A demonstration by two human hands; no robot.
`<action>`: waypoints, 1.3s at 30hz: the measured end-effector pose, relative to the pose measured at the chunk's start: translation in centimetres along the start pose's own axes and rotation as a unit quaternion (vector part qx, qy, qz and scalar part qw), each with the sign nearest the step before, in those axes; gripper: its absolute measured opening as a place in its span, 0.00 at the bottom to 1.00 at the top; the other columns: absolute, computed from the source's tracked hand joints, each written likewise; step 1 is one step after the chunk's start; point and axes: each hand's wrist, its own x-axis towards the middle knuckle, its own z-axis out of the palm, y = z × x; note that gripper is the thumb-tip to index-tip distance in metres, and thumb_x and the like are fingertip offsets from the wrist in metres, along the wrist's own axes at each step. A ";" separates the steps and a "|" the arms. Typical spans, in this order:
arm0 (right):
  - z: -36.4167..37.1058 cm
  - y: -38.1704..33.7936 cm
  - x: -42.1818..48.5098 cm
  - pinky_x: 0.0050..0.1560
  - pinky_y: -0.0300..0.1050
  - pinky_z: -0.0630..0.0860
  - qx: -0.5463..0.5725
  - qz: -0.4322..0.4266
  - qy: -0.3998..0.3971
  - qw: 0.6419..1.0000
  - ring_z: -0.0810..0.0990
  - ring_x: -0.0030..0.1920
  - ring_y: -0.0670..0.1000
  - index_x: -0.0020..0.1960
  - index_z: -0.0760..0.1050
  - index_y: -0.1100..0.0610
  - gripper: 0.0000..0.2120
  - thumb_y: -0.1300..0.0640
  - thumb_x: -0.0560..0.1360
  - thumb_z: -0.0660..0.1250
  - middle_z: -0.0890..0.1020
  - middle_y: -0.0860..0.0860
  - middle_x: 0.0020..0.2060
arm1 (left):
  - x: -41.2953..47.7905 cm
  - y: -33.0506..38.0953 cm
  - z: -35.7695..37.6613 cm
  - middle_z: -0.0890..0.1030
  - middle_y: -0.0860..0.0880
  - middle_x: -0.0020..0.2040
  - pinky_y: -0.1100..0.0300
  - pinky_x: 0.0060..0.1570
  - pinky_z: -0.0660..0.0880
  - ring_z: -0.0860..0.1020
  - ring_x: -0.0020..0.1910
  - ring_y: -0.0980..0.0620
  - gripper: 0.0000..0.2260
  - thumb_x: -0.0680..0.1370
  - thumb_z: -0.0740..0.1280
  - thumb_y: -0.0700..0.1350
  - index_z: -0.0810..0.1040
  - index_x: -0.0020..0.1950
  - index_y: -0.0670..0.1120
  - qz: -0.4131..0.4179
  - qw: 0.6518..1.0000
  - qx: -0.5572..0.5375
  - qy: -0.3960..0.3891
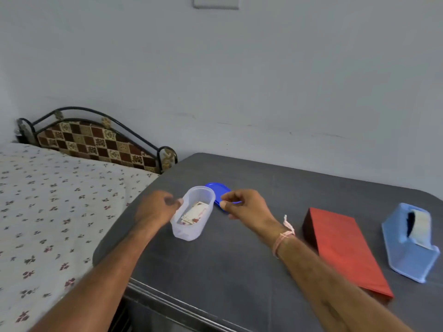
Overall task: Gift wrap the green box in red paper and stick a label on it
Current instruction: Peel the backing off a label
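Left hand (157,207) grips the nine-o'clock wall of the clear tub (182,232), fingers curled at its rim. Label cards (194,213) lie inside. The blue lid (217,189) rests off the tub, at its one o'clock. Right hand (242,207) hovers above the lid, thumb and forefinger drawn together; whether they pinch anything cannot be told. At three o'clock on the table (239,271) lies the box (345,250), fully covered in red paper, with the tape dispenser (407,245) beyond it. Wrapping appears complete; a label is not yet stuck on.
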 end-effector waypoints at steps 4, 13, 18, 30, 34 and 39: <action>2.6 -0.8 3.2 0.49 0.35 0.78 -0.087 -0.044 -0.032 0.995 0.82 0.42 0.45 0.55 0.85 0.58 0.10 0.59 0.75 0.76 0.86 0.49 0.46 | -0.4 -1.7 0.5 0.86 0.51 0.35 0.54 0.37 0.83 0.83 0.32 0.53 0.07 0.77 0.74 0.49 0.87 0.43 0.46 0.015 0.994 -0.112 -0.009; 7.9 0.0 9.7 0.62 0.49 0.75 -0.519 -0.127 -0.264 0.803 0.79 0.62 0.58 0.68 0.77 0.58 0.23 0.59 0.74 0.76 0.81 0.55 0.61 | -1.7 -2.7 1.8 0.85 0.46 0.32 0.57 0.31 0.80 0.81 0.30 0.49 0.06 0.76 0.75 0.43 0.84 0.40 0.43 0.033 0.972 -0.223 -0.063; 8.2 -0.1 9.9 0.50 0.45 0.74 -0.526 -0.131 -0.275 0.794 0.80 0.55 0.56 0.63 0.79 0.58 0.20 0.57 0.73 0.78 0.83 0.54 0.56 | -1.5 -3.0 2.4 0.84 0.45 0.31 0.50 0.36 0.82 0.81 0.30 0.45 0.06 0.75 0.74 0.42 0.83 0.41 0.42 0.025 0.966 -0.252 -0.054; 8.6 -0.4 9.0 0.55 0.45 0.77 -0.535 -0.114 -0.228 0.806 0.81 0.58 0.56 0.65 0.78 0.60 0.22 0.56 0.74 0.78 0.83 0.55 0.57 | -1.6 -3.1 3.1 0.84 0.45 0.30 0.56 0.32 0.80 0.80 0.27 0.49 0.06 0.76 0.73 0.43 0.82 0.42 0.42 0.017 0.964 -0.262 -0.032; 8.3 -0.7 8.5 0.58 0.50 0.80 -0.538 -0.127 -0.200 0.809 0.82 0.57 0.58 0.62 0.79 0.59 0.18 0.58 0.74 0.77 0.83 0.56 0.56 | -1.6 -3.0 3.1 0.84 0.46 0.30 0.59 0.29 0.78 0.79 0.25 0.52 0.06 0.77 0.74 0.44 0.83 0.42 0.42 0.018 0.965 -0.259 -0.034; 7.6 -0.9 8.1 0.51 0.52 0.80 -0.541 -0.166 -0.127 0.815 0.82 0.52 0.57 0.57 0.81 0.57 0.09 0.59 0.77 0.70 0.84 0.55 0.50 | -1.7 -3.1 3.1 0.84 0.46 0.30 0.60 0.28 0.77 0.79 0.25 0.53 0.06 0.77 0.74 0.44 0.83 0.43 0.42 0.014 0.963 -0.267 -0.039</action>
